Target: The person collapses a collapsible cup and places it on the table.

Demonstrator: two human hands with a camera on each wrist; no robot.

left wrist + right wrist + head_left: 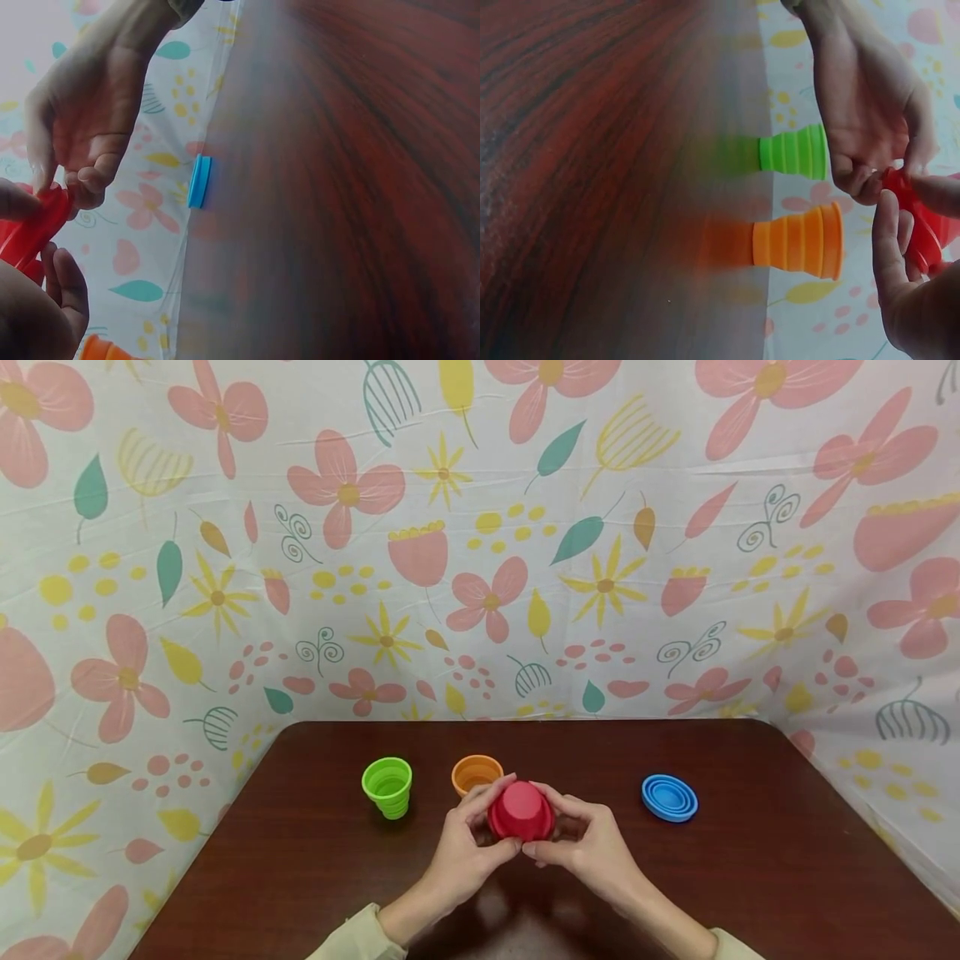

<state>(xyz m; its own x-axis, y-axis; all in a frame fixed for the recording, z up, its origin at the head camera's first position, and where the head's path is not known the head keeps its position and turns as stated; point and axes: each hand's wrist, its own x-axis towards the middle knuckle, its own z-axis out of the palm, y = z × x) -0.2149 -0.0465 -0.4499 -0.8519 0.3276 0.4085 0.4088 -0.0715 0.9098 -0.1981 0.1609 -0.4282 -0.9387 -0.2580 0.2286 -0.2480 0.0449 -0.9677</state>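
- Red collapsible cup (521,810), one: raised above the dark wooden table (300,877), centre; pinched between left hand (463,845) and right hand (592,843).
- Orange collapsible cup (477,770): extended, beyond left hand.
- Green collapsible cup (387,785): extended, left.
- Blue collapsible cup (669,798): flattened, right.

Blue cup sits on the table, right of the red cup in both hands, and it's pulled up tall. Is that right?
No: the blue cup is folded flat, as the head view shows. It does sit on the table, right of the red cup in the left hand and right hand.
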